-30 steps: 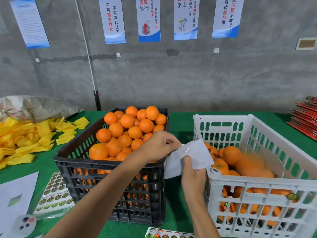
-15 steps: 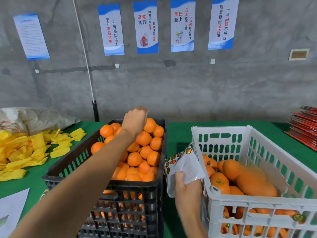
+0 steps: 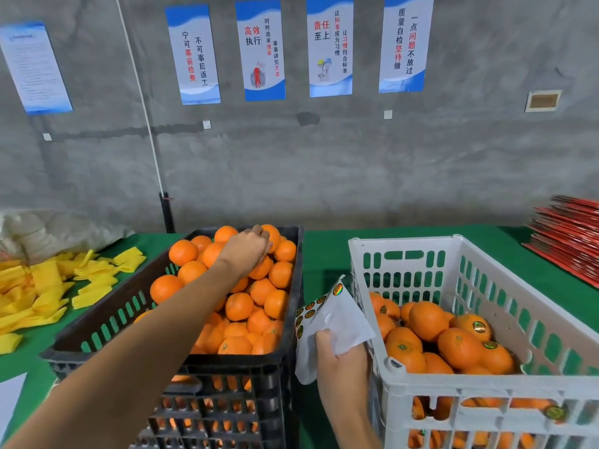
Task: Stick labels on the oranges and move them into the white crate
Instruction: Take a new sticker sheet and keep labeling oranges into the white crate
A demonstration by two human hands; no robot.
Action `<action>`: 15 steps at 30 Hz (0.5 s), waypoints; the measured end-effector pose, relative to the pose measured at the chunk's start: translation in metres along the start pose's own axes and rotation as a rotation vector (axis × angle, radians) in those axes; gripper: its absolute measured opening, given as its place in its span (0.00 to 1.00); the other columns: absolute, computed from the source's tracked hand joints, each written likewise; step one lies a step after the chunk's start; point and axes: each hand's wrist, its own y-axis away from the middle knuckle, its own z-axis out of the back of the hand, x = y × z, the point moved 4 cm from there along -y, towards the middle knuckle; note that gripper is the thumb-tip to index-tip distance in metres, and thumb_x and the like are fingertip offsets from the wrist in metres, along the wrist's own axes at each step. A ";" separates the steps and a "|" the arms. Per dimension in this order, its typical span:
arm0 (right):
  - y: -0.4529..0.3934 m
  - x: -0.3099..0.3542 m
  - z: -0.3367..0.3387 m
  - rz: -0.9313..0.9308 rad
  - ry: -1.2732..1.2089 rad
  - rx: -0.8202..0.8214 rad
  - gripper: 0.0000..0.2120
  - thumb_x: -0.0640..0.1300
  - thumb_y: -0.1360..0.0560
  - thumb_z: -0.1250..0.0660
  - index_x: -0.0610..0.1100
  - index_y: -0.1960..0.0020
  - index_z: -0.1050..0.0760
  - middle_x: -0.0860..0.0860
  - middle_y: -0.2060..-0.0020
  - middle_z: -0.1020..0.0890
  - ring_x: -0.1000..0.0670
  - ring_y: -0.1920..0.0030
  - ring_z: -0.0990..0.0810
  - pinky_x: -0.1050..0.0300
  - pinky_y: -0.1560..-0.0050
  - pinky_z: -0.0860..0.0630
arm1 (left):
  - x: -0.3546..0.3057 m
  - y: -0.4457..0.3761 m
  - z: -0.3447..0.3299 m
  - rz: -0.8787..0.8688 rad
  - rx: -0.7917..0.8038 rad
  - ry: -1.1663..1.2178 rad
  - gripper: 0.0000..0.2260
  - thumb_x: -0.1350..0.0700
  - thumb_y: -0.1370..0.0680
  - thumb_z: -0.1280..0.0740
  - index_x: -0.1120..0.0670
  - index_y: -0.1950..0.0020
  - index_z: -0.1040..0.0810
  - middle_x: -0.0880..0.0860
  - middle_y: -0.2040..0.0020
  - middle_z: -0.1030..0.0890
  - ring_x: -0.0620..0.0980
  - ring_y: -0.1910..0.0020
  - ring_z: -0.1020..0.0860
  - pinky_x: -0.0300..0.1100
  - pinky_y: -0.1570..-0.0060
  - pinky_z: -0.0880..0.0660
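Nearest the camera, the right hand (image 3: pixel 340 358) was clamped around the lower edge of a crumpled white backing sheet of round dark labels (image 3: pixel 327 322), held in the gap between the two crates, just beside the white one's near-left corner. A few labels showed along the sheet's left and top edges.

To its right stood the white slotted plastic crate (image 3: pixel 531 338), partly filled with labelled oranges (image 3: pixel 460 348), several showing a round sticker on top. To the left stood the black slotted plastic crate (image 3: pixel 291 322), heaped with plain unlabelled oranges (image 3: pixel 240 306).

The left forearm stretched across the black crate, and the left hand (image 3: pixel 246 251) rested knuckles-up on the far part of the heap, fingers curled down over an orange (image 3: pixel 270 236) near the back rim; whether the fingers had closed on it I could not tell.

Both crates sat on a green cloth-covered surface (image 3: pixel 324 254). Farther left lay a scatter of yellow folded pieces (image 3: pixel 48 286), and at the far right a stack of red flat cards (image 3: pixel 570 234). Behind rose a grey concrete wall with blue-and-white posters (image 3: pixel 330 47).
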 end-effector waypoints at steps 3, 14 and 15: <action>-0.009 0.000 0.002 -0.107 -0.067 0.110 0.10 0.44 0.23 0.27 0.47 0.43 0.23 0.56 0.55 0.20 0.59 0.53 0.20 0.76 0.55 0.32 | -0.001 -0.007 -0.005 0.059 -0.024 0.207 0.25 0.47 0.15 0.39 0.59 0.23 0.36 0.60 0.24 0.33 0.61 0.33 0.25 0.51 0.40 0.23; -0.012 -0.008 0.003 -0.170 -0.105 0.229 0.16 0.47 0.21 0.31 0.35 0.41 0.21 0.39 0.49 0.16 0.39 0.46 0.17 0.46 0.43 0.20 | -0.015 -0.030 0.009 0.202 -0.063 0.515 0.27 0.55 0.19 0.31 0.58 0.23 0.36 0.60 0.26 0.32 0.67 0.33 0.27 0.59 0.38 0.27; -0.015 -0.006 0.003 -0.168 -0.121 0.239 0.16 0.47 0.20 0.31 0.36 0.39 0.21 0.41 0.48 0.16 0.40 0.45 0.17 0.47 0.42 0.20 | -0.020 -0.028 0.019 0.186 -0.109 0.582 0.27 0.53 0.19 0.30 0.57 0.23 0.34 0.60 0.27 0.30 0.66 0.33 0.26 0.59 0.38 0.27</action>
